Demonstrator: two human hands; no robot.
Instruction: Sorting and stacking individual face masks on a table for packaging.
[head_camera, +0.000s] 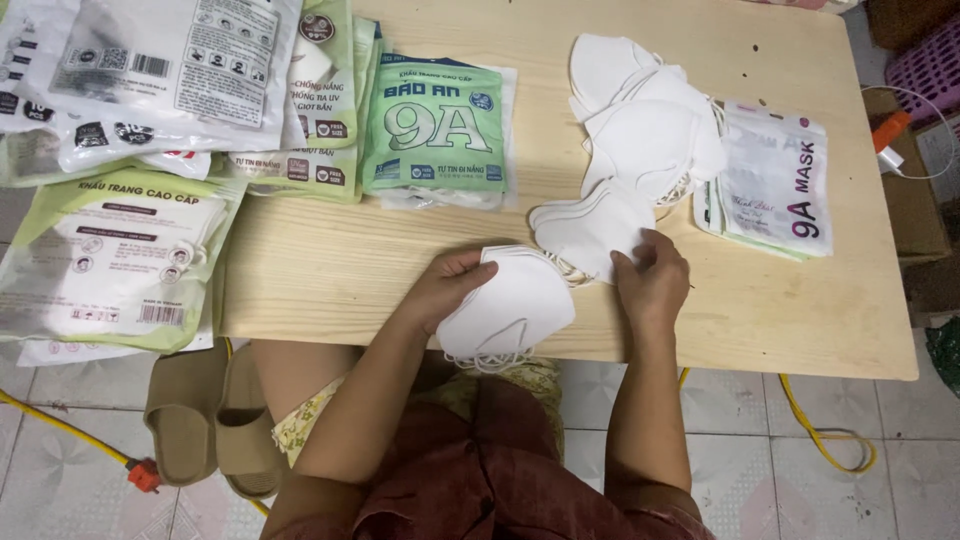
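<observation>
Nearest the camera, the person's knees and reddish-brown clothing fill the bottom edge, with the forearms reaching up to a pale wooden table (330, 280). A folded white mask (505, 310) lies between the two hands at the near table edge, its ear loops hanging just over the rim. The left hand (450, 285) grasps the mask's left upper corner, fingers curled over it. The right hand (652, 275) rests half open, fingertips pressing on the lowest mask of a white pile (640, 140) that stretches away beyond it. The held mask's long axis runs slantwise, from near-left toward far-right, its folded point toward the right hand. Beyond the left hand lie green packets (433, 125); right of the right hand sits a stack of printed bags (775, 180).
</observation>
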